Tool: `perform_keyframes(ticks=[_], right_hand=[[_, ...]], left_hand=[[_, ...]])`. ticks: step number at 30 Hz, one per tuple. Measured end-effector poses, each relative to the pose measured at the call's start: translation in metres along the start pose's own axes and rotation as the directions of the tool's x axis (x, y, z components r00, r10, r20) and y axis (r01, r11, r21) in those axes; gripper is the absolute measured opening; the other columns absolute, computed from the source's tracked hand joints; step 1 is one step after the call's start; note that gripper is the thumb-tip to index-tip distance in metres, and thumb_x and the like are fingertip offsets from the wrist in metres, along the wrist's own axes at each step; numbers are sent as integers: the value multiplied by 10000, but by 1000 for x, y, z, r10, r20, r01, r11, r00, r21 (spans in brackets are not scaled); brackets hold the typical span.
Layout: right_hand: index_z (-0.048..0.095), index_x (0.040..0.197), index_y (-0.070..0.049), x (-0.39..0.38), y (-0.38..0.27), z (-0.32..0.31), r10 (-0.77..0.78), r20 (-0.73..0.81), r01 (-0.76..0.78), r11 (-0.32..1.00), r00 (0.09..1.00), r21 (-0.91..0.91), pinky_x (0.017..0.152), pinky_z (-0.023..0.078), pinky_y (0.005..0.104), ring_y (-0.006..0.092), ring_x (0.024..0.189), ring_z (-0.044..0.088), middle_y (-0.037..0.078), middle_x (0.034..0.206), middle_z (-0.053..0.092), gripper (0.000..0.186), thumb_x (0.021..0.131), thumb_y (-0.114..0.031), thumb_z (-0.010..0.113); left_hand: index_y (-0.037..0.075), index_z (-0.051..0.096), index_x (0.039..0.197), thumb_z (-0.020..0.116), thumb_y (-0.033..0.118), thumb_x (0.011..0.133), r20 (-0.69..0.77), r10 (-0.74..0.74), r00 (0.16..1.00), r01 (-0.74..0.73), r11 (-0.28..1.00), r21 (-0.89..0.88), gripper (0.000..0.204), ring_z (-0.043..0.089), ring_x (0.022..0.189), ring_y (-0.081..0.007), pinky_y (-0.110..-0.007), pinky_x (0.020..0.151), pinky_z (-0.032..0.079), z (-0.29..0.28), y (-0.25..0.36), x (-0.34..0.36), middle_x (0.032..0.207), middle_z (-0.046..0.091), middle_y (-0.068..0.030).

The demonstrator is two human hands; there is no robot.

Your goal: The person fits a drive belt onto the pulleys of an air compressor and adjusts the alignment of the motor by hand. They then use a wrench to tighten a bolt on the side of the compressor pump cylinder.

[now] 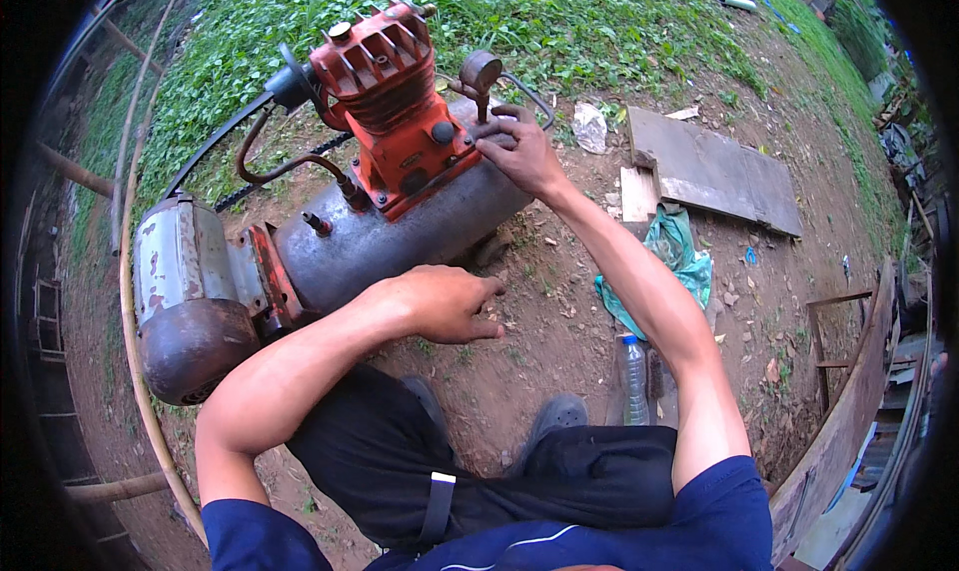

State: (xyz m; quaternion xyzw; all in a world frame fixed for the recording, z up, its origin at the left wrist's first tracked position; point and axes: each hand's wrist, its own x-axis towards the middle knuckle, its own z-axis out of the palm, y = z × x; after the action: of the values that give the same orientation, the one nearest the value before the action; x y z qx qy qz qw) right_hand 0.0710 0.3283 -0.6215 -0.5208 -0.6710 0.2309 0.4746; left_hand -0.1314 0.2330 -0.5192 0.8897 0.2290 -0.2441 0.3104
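Compressor tank (395,241) is the datum: grey metal, lying lengthwise just ahead of the person, over bare dirt (559,331). Near side of the tank first: grey clogs (557,423) on the ground. Clear bottle (635,381) with a blue cap, right of the tank and on the person's side; any print on it is too small to read. Left hand (450,306) hangs just in front of the tank, empty, thumb and index apart. At the tank's left end: electric motor (190,271), silver paint flaking, near end cover brown; markings not legible. Green cloth (674,251) lies crumpled to the right of the tank. On top of the tank: red finned pump (385,91), small mark on its front, unreadable at this size. Round gauge (481,69) stands toward the tank's right end, dial too small to read. Right hand (521,149) is at the gauge's foot, fingers bent; can't tell if they're clamped. Weathered board (714,171) farther right of the tank. Grass (599,21) beyond the tank.
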Motion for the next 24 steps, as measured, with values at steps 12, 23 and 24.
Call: perform_keyframes(ticks=[12,23,24], right_hand=[[715,1036,-96,9,8,14,-26,-42,28,998,999,52,781,508,349,227,874,650,120,971,675,317,804,-310,748],[728,985,-65,9,18,23,-57,-99,69,989,993,128,758,534,324,251,804,670,121,922,698,274,806,-271,747],[730,968,-63,8,16,18,-32,-119,46,992,992,120,749,530,324,227,799,669,112,903,700,247,823,-263,725]], left_hand=[[46,479,1321,579,478,901,-90,-36,995,38,999,14,611,596,1026,-418,-477,911,461,-9,1,13,1062,631,-271],[28,538,1260,650,305,882,-370,-154,916,144,988,-55,482,619,980,-374,-444,840,484,-5,20,-43,1046,644,-220],[14,558,1228,655,274,878,-382,-193,904,153,979,-131,446,626,982,-368,-432,839,489,-4,23,-46,1050,649,-217]])
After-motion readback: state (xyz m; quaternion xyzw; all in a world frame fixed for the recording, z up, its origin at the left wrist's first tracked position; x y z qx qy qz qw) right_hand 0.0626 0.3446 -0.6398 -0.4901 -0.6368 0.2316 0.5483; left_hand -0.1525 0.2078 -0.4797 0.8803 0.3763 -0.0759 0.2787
